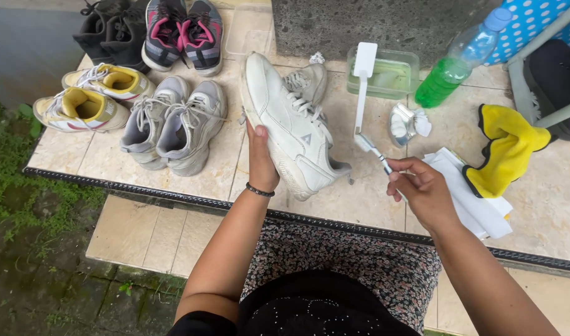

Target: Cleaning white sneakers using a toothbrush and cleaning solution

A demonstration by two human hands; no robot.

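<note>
White sneaker [293, 127] tipped on its side over the tiled ledge [549, 205], sole edge toward the left hand [260, 163]. Left fingers clasped round that sole, thumb up along it. Just right of the sneaker: right hand [422, 190], fingers pinched closed on a toothbrush [375, 151], bristle end toward the shoe. Behind the sneaker, touching: second white shoe [310, 79]. Beyond the brush: long white brush [362, 81] leaning out of a clear tub of greenish liquid [394, 74]. Further right of the sneaker: clear bottle, green liquid, blue cap [459, 59], no label legible; crumpled foil packet [404, 122]; folded white cloths [475, 199]; yellow cloth [506, 152]. Left of the sneaker: grey pair [173, 121], yellow-lined pair [89, 96], pink-and-grey pair [182, 31], black pair [107, 28].
</note>
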